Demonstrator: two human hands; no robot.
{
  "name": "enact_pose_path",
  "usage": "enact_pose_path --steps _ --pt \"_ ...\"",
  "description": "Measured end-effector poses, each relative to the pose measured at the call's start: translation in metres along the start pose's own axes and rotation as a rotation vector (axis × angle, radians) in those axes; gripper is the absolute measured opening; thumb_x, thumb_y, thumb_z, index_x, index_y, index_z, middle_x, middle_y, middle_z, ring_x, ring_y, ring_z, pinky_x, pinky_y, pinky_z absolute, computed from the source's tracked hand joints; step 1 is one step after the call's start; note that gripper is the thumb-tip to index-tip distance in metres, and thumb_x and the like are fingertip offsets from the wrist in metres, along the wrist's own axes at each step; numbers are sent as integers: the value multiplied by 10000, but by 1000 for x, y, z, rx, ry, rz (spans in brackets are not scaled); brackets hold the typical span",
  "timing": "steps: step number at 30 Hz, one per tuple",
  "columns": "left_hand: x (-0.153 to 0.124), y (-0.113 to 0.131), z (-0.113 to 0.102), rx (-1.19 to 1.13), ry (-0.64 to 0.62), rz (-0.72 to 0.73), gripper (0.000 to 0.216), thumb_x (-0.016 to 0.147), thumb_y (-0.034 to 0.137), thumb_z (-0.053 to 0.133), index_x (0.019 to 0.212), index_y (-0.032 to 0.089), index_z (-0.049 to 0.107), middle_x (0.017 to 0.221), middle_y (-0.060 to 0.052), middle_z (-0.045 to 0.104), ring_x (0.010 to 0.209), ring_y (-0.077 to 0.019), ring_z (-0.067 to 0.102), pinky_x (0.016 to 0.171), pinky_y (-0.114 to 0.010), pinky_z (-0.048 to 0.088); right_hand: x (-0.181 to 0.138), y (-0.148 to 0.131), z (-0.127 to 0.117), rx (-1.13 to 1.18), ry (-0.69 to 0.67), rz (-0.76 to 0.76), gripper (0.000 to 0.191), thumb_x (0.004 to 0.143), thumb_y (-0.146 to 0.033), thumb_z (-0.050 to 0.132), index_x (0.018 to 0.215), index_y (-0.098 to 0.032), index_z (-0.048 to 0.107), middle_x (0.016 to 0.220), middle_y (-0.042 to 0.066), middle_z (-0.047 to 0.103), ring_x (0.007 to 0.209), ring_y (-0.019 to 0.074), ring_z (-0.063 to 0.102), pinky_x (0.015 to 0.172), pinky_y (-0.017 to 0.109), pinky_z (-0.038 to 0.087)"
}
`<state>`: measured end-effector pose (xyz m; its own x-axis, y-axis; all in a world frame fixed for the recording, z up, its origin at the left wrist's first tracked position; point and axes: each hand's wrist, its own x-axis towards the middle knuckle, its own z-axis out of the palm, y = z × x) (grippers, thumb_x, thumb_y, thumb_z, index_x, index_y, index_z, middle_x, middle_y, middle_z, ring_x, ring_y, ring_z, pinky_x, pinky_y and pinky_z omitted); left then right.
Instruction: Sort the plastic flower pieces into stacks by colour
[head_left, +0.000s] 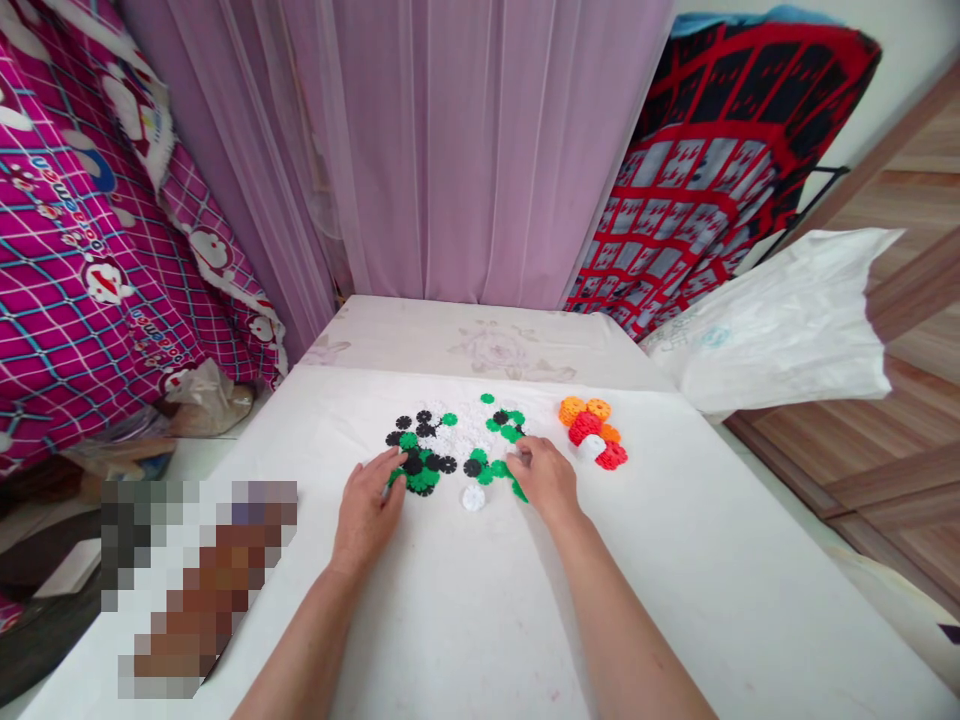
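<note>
Small flower-edged plastic discs lie in a loose pile on the white tabletop. My left hand (369,503) rests at the pile's left edge, fingers curved and apart, the tips at the green discs (424,480) and black discs (448,465). On the right side my right hand (549,478) is bent over the pile, thumb and forefinger apart beside a green disc (499,469). Its other fingers are partly hidden. White discs (469,430) fill the middle and back of the pile. A single white disc stack (473,497) sits nearer to me, between both hands.
Right of my right hand is a group of orange discs (573,410) and red discs (585,430) with a white one (592,447). A blurred-out object (214,580) lies at the table's left edge. A white bag (787,320) stands beyond the right edge; a purple curtain (480,150) hangs behind.
</note>
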<state>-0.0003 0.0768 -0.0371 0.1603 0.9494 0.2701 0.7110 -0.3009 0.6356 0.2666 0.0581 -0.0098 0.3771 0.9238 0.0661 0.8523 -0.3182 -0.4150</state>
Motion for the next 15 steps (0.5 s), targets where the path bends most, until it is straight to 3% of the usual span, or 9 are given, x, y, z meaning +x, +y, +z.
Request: enact_pose_path --steps 4,7,10,15 --pt "0 -1 0 5 2 -1 365 897 360 423 1166 286 658 1347 -58 618 1267 -247 551 1145 -548 277 -3 10 6 125 26 -3 141 827 -265 566 927 -212 650 956 15 664 836 153 620 780 262 434" --pt "0 -1 0 -1 4 1 366 899 361 425 1174 286 655 1344 -57 620 1268 -246 550 1147 -545 276 -3 11 8 151 34 14 205 806 -249 589 995 -201 653 986 22 669 820 148 623 795 262 446" --pt "0 0 0 -2 5 0 371 900 360 423 1184 281 649 1345 -59 619 1268 -245 550 1151 -544 270 -4 9 6 83 53 1 315 792 -305 632 1084 -189 654 1062 56 652 880 171 622 836 280 449" --pt "1 1 1 -4 8 0 373 895 356 425 1180 276 651 1346 -64 618 1261 -246 557 1147 -546 276 -5 0 -2 -53 2 12 259 829 -354 606 1016 -196 690 1050 74 640 953 200 617 823 284 441"
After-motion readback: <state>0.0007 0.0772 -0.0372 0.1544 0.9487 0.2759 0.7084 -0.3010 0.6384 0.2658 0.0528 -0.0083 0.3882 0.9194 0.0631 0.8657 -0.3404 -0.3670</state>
